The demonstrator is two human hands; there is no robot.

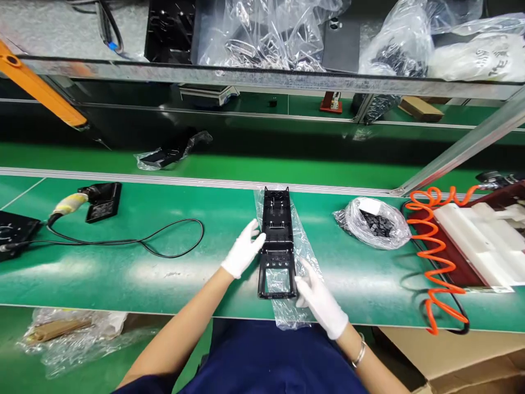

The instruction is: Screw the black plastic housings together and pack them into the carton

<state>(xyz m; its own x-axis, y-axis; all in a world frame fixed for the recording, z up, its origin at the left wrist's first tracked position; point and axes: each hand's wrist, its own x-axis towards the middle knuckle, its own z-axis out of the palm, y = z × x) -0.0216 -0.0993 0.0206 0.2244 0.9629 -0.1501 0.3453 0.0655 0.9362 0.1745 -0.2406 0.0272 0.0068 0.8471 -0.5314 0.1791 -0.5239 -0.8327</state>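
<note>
The left hand [243, 253], in a white glove, rests its fingertips against the left edge of the black plastic frame [277, 243], about halfway along its length. The grip is released: fingers extended and touching, not closed around the part. The right hand [319, 300], also gloved in white, lies at the frame's near right corner with fingers stretched along the edge; its grip is likewise released, contact only.

The black plastic frame is a long, narrow moulded part lying flat, its long axis running away from the person. The far section carries ribs and small recesses; the near section is an open rectangular window through which the film beneath shows. It lies on a clear plastic bag [292, 314], which is crumpled and overhangs the near edge of the green desk [123, 273]. Frame and bag sit at the centre of the desk, directly in front of the person.

To the right, near but apart, sits a clear bag of small dark parts [375, 223]. Further right an orange coiled hose [435, 257] runs beside a white fixture [479, 246]. To the left, well apart, a black cable [164, 241] loops across the desk toward a black tool [100, 200].
</note>
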